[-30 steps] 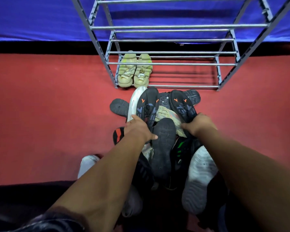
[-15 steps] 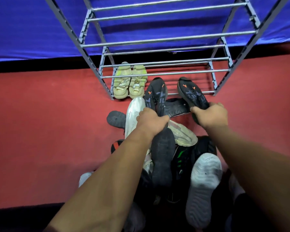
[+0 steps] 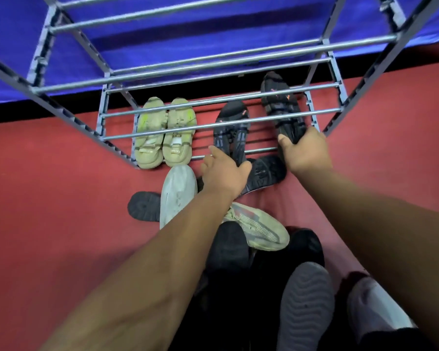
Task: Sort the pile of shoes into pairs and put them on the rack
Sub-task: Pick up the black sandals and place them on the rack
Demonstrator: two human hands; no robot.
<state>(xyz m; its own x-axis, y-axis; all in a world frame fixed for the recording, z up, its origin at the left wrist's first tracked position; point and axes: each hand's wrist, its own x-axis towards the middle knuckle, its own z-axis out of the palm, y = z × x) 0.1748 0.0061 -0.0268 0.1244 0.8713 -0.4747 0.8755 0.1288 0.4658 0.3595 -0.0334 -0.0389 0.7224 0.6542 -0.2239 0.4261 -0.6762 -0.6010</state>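
I'm watching the rack [image 3: 127,135] filling the upper frame and the pile [image 3: 238,249] lying at lower centre. The black shoes [image 3: 230,130] are lying in the bottom tier, right of the beige pair [image 3: 165,138]. My left hand [image 3: 223,173] is gripping one heel and my right hand [image 3: 306,150] the other, fingers curling round.

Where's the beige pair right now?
Head view: the beige pair sits at the left end of the rack, bottom shelf, beside the black shoe in the left hand.

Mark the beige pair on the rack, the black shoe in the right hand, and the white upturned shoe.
beige pair [image 3: 147,145]: head view, left shoe's upper.
right black shoe [image 3: 281,105]: head view, midfoot.
white upturned shoe [image 3: 178,193]: head view, middle of sole.
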